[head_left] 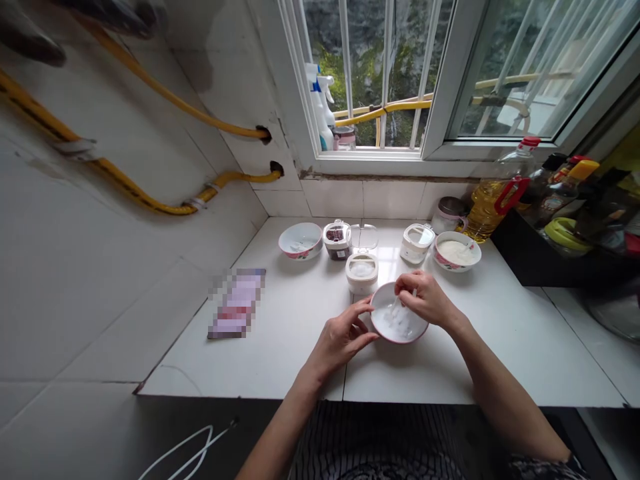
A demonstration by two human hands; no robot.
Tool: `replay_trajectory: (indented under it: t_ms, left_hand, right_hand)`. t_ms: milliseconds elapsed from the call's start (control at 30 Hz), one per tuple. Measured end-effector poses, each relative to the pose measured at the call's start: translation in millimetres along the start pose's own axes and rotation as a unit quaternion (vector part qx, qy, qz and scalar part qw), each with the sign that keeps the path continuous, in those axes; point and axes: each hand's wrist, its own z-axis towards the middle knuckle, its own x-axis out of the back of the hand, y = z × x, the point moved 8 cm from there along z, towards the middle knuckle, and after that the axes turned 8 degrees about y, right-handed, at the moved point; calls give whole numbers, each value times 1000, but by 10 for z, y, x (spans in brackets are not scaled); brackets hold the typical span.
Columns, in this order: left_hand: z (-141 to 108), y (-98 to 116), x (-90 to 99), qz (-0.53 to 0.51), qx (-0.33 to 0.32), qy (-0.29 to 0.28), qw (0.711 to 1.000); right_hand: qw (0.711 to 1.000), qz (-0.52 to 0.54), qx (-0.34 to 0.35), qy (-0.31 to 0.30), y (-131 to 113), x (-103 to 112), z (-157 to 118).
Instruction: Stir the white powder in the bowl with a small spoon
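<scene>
A small bowl (400, 328) with a pinkish rim stands near the counter's front edge, with white contents on its bottom. My left hand (345, 331) steadies it from the left, fingers at the far side of the rim and thumb at the near side. Above the bowl's far right rim, my right hand (423, 298) is closed around a pale spoon (395, 307) whose lower end dips into the white contents. Its handle is mostly hidden by the fingers. Just behind the bowl sits an open white container (362, 272) with white grains inside.
Behind are a flowered bowl (301, 241), a container of dark red pieces (338, 241), another white container (416, 244) and a bowl of pale powder (457, 251). An oil bottle (493, 193) and a black bottle rack (525, 250) stand right. A blurred purple packet (237, 303) lies left.
</scene>
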Motion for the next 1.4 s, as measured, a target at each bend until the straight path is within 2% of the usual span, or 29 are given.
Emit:
replay_trajectory:
  t_ms: [100,200,333,467,733,833,933,1033,1167,1233,1300,1400]
  left_hand:
    - [0,-4,-3,3,-1,0,1000]
    - [1,-5,-6,5,-6,0,1000]
    - [2,-10,-8,6,-10,-1,1000]
    - [5,-1,-8,5,-16,-2,1000]
    - [11,2,-7,3,-19,0,1000]
    - [15,8,-11,2,-24,0,1000]
    - [19,20,-11,5,-27,1,1000]
    - [20,24,-10,7,-24,2,1000]
    - [17,17,-15,2,-25,1,1000]
    - [16,1,-17,1,-20,1,1000]
    - [16,-11,-16,1,-16,1,1000]
    - [16,-7,-13,2,-17,0,1000]
  right_hand:
    - [999,28,-18,-21,-11,-58,-13]
    - [993,83,-81,-23,74,-48,-17]
    - [965,189,-181,-11,239,-18,-14]
    - [937,257,-234,8,325,-7,2]
    - [914,298,-273,40,402,30,11]
    - [906,316,-272,72,450,47,25]
    - [905,323,-244,128,447,81,60]
    - [916,304,-185,187,350,112,94]
    - [954,174,-70,236,103,144,100]
    - [971,67,17,229,-72,131,95]
    - [975,-20,93,202,-216,85,85]
    - [973,-69,127,182,-293,83,70]
